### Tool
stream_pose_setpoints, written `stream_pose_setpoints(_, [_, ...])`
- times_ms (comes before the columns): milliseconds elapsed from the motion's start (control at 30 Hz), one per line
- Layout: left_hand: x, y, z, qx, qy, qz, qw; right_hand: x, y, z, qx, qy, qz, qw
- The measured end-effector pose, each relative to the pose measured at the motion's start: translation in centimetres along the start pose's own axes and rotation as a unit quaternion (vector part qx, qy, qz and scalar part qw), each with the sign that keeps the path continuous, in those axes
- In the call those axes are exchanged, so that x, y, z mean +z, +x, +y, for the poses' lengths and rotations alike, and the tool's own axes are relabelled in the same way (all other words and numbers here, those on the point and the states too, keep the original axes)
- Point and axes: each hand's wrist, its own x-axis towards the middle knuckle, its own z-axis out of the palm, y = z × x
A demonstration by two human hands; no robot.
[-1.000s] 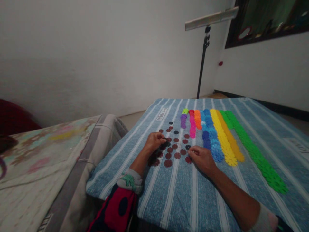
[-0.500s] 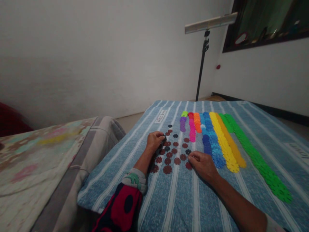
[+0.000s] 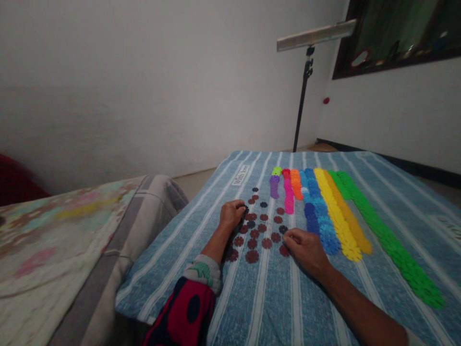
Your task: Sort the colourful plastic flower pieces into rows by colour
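Observation:
Small notched plastic discs, dark brown (image 3: 252, 256) and black (image 3: 255, 190), lie loosely scattered on a blue striped cloth. My left hand (image 3: 231, 214) is at the far left edge of this scatter, its thumb and fingers pinching a black snowflake-like disc (image 3: 246, 209). On the right side, my right hand (image 3: 307, 248) rests low over the cloth with its fingers closed together. Its fingertips are at the near edge of another black disc (image 3: 283, 229), which looks pinched there. A brown disc (image 3: 284, 250) lies just below those fingertips, partly covered by the hand.
Overlapping discs form colour rows to the right: purple (image 3: 274, 187), pink (image 3: 289, 199), orange (image 3: 296, 184), blue (image 3: 326, 230), yellow (image 3: 338, 221) and green (image 3: 396, 250). A patterned bedcover (image 3: 65, 240) lies left. A lamp stand (image 3: 301, 105) rises behind the striped cloth (image 3: 173, 269).
The whole view has shifted slightly, with things a little lower and further right. Both hands keep nearly the same places among the discs and the same closed fingers.

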Motion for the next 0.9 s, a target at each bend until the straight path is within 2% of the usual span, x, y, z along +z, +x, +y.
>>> stream_pose_setpoints(433, [-0.30, -0.60, -0.03, 0.035, 0.012, -0.020, 0.999, -0.12, -0.04, -0.22, 0.004, -0.007, -0.004, 1.000])
stream_pose_setpoints(900, [-0.23, -1.01, -0.18, 0.016, -0.017, 0.003, 1.000, -0.42, -0.17, -0.61, 0.010, -0.005, -0.005, 1.000])
